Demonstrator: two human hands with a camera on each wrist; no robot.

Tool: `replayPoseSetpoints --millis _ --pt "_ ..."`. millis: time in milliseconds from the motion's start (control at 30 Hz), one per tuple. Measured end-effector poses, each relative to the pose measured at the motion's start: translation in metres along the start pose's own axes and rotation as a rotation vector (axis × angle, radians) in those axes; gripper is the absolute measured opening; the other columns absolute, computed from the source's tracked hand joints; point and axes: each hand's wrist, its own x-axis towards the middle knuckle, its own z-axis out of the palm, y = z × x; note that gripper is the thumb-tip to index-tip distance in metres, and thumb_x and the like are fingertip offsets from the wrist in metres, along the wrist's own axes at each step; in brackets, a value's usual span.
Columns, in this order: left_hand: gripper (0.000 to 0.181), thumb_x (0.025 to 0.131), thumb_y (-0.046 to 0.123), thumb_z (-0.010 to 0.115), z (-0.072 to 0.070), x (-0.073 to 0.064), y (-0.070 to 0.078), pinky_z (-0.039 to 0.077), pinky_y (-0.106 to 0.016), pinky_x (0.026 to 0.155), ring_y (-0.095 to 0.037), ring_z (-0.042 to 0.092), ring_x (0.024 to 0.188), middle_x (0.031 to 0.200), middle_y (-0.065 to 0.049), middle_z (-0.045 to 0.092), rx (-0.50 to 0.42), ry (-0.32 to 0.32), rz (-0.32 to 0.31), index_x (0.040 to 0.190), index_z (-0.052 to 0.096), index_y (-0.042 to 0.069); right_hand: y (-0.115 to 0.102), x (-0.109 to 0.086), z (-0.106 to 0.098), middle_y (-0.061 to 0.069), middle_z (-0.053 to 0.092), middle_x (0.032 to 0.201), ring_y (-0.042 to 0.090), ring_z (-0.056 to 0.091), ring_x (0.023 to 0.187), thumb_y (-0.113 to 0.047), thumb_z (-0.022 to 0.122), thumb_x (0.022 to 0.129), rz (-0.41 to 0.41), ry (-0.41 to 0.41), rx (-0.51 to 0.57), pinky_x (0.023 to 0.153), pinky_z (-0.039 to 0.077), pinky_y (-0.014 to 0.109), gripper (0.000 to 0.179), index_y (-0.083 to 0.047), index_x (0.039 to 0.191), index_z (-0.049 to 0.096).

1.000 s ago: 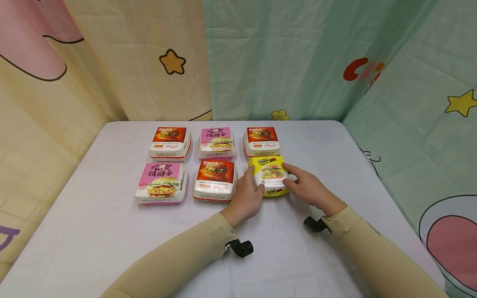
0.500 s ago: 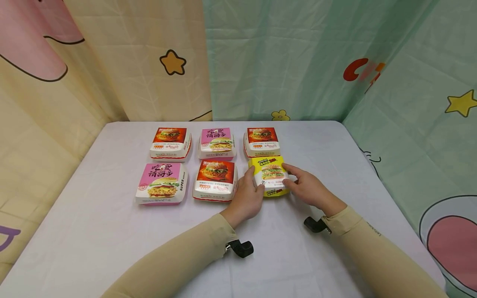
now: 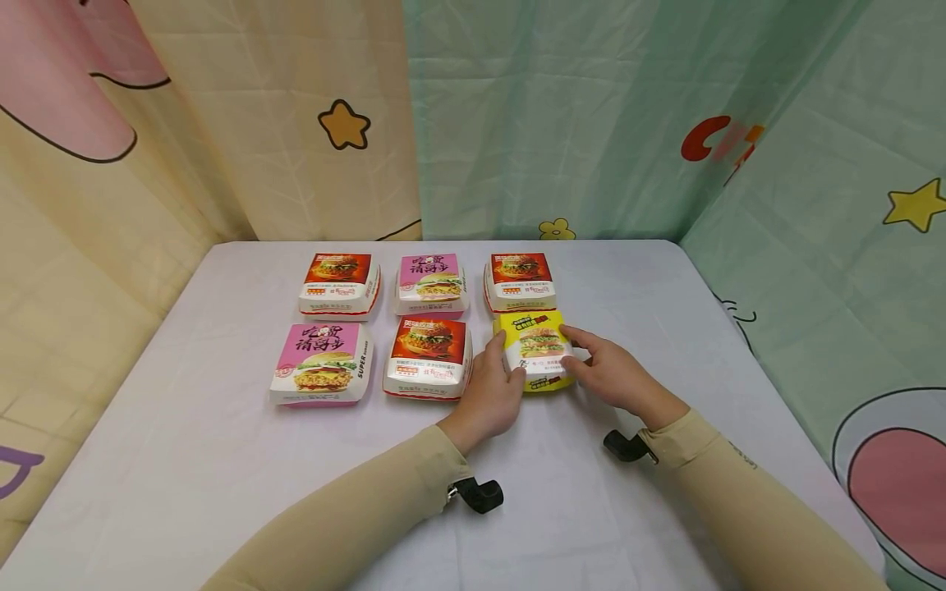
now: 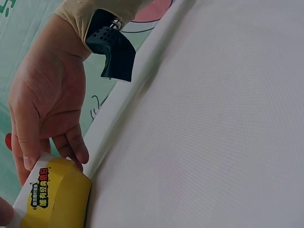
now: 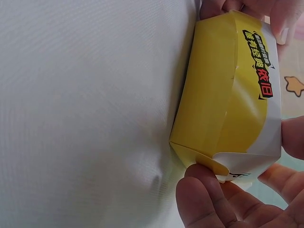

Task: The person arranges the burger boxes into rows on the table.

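A yellow and white burger box (image 3: 542, 351) sits on the table at the right end of the front row, burger picture upward. My left hand (image 3: 488, 390) holds its left side, thumb near the front corner. From the other side my right hand (image 3: 617, 373) grips it, thumb by the top edge. In the right wrist view, the right fingers (image 5: 247, 204) bend against the end of the box. The left wrist view shows the right hand from the palm side, with the left hand mostly out of frame.
Left of my left hand are a red and white burger box (image 3: 427, 357) and a pink one (image 3: 320, 364). Behind stand a red box (image 3: 340, 283), a pink box (image 3: 431, 283) and another red box (image 3: 520, 281). Patterned curtains (image 3: 547, 123) surround the white-covered table (image 3: 562, 509).
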Motion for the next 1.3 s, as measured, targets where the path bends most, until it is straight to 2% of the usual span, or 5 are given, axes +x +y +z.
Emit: replayPoseSetpoints --millis 200,900,1300 --pt "0.07 0.109 0.028 0.051 -0.0007 -0.0011 0.001 0.026 -0.051 0.13 -0.028 0.03 0.157 0.169 -0.018 0.029 -0.009 -0.007 -0.01 0.168 0.017 0.011 0.002 0.0005 0.0004 0.02 0.051 0.158 0.028 0.059 0.101 -0.032 0.06 0.106 0.006 -0.006 0.011 0.074 0.051 0.03 0.065 -0.016 0.165 0.037" --pt "0.07 0.109 0.028 0.052 -0.0015 -0.0023 0.001 0.027 -0.051 0.13 -0.029 0.031 0.155 0.169 -0.017 0.028 -0.014 -0.015 -0.009 0.168 0.016 0.012 0.002 -0.0008 0.0007 0.018 0.049 0.161 0.03 0.061 0.108 -0.032 0.06 0.105 -0.009 0.001 0.011 0.077 0.053 0.031 0.066 -0.015 0.165 0.036" --pt "0.07 0.109 0.027 0.052 -0.0005 -0.0025 0.0013 0.027 -0.051 0.13 -0.029 0.032 0.154 0.168 -0.018 0.03 -0.005 -0.004 -0.006 0.167 0.017 0.011 0.0017 -0.0014 0.0003 0.018 0.051 0.159 0.028 0.059 0.101 -0.031 0.06 0.105 -0.004 0.001 0.025 0.073 0.051 0.029 0.066 -0.016 0.165 0.037"
